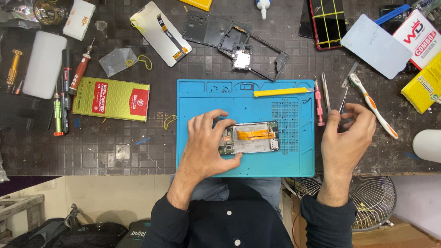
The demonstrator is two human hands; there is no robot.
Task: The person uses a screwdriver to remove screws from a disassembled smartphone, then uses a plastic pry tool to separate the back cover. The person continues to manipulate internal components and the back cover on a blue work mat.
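The left hand (206, 144) lies curled over the left end of an opened phone (252, 138), fingers and thumb gripping its edge. The phone rests flat on a blue work mat (202, 101), its orange ribbon cable (252, 134) showing. The right hand (347, 138) sits just off the mat's right edge, fingertips pinched on what looks like dark tweezers (342, 103), though the grip is partly hidden. Beside them lie a pink screwdriver (318, 103) and a toothbrush (373, 106). 1 yellow pry tool (280, 92) lies along the mat's top.
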